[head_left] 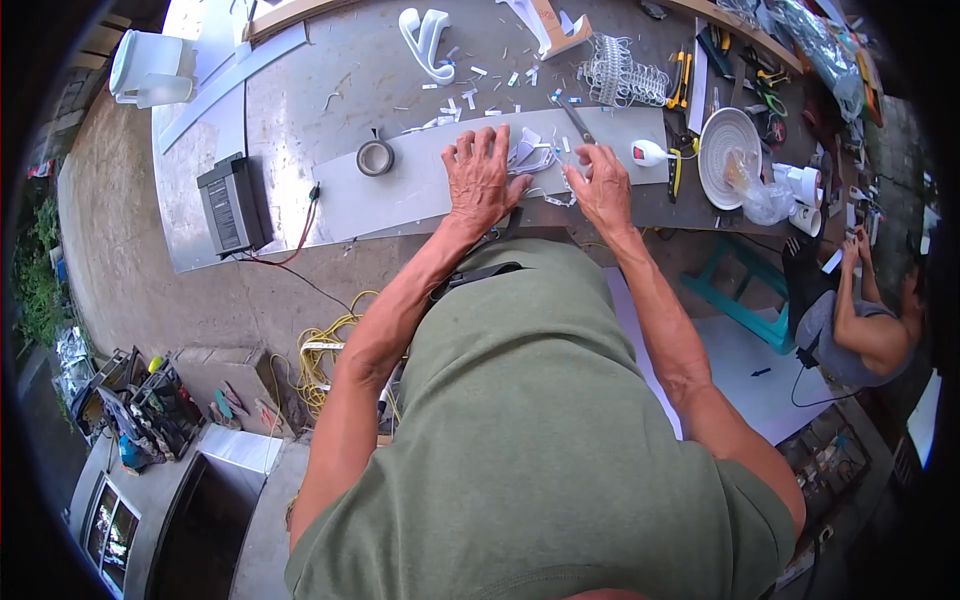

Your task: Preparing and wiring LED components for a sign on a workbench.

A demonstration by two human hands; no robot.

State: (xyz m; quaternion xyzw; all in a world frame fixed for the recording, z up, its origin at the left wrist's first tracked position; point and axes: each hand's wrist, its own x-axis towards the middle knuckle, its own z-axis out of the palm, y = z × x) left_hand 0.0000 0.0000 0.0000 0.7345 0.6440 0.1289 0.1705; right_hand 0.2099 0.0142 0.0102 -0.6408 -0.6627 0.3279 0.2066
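My left hand (478, 185) lies over the grey metal sheet with its fingers spread, its thumb beside a small white curved piece (530, 152). My right hand (605, 192) hovers right of that piece. Its fingers are bent, with thumb and forefinger apart, close to a thin white strip (552, 198) that looks like a chain of small modules. Whether the thumb touches the strip is hard to see. Just beyond the right fingers lies a slim metal tool (575, 120). A roll of grey tape (375, 157) rests left of my left hand.
A black power box (232, 207) with wires stands at the left. White letter shapes (427, 45), coiled module strings (620, 75) and scraps lie farther back. A white glue bottle (650, 153), yellow-handled cutters (683, 80) and a round basket (728, 150) are at right. A person (855, 330) sits beyond.
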